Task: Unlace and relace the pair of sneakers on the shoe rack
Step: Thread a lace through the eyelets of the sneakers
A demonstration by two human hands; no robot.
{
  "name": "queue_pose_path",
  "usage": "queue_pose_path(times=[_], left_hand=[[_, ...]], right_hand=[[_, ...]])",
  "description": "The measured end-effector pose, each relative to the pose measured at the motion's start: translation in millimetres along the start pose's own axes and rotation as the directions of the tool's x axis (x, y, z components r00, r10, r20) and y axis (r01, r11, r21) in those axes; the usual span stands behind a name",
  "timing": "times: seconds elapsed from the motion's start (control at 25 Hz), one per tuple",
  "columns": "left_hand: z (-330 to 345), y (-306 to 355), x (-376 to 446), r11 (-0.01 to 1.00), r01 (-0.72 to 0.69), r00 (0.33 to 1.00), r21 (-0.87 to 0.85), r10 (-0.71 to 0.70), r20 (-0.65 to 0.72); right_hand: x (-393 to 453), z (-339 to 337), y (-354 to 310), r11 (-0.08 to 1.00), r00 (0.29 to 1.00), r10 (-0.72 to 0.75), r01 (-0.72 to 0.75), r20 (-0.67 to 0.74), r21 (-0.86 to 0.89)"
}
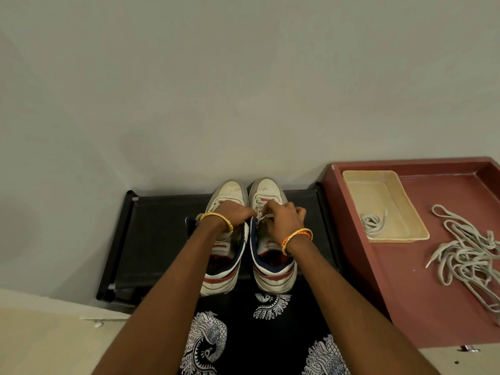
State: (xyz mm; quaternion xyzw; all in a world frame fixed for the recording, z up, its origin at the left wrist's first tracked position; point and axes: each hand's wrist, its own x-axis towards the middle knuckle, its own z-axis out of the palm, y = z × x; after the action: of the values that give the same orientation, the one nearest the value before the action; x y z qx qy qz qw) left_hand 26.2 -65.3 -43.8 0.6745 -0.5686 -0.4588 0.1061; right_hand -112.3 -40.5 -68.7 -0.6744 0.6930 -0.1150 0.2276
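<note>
Presently both hands, left hand (238, 213) and right hand (284, 216), pinch the lace (261, 217) over the right sneaker (270, 234), toes wallward on the shoe rack (162, 226), keeping eyelets reachable.

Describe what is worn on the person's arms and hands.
Both forearms are bare, with no sleeves and no gloves. The left hand has a plain gold bangle at the wrist. The right hand has a gold bangle with an orange-red band beside it.

Red script marks each sneaker tongue (222, 246), but it is too small to read.
</note>
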Motion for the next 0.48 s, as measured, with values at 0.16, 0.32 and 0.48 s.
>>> queue_pose_path(times=[0.16, 0.32, 0.48], left_hand=[[2, 1, -1, 0.957, -0.058, 0.997, 0.284, 0.040, 0.069], [7, -1, 6, 0.920, -0.026, 0.999, 0.390, 0.038, -0.023], [2, 1, 5, 0.916, -0.027, 1.000, 0.399, 0.028, 0.005]], right_hand=[[1, 2, 1, 0.997, 0.996, 0.050, -0.047, -0.067, 0.057], [-6, -8, 1, 1.000, 0.995, 0.004, -0.006, -0.104, -0.021], [-9, -13, -2, 0.997, 0.996, -0.040, 0.034, -0.084, -0.072]])
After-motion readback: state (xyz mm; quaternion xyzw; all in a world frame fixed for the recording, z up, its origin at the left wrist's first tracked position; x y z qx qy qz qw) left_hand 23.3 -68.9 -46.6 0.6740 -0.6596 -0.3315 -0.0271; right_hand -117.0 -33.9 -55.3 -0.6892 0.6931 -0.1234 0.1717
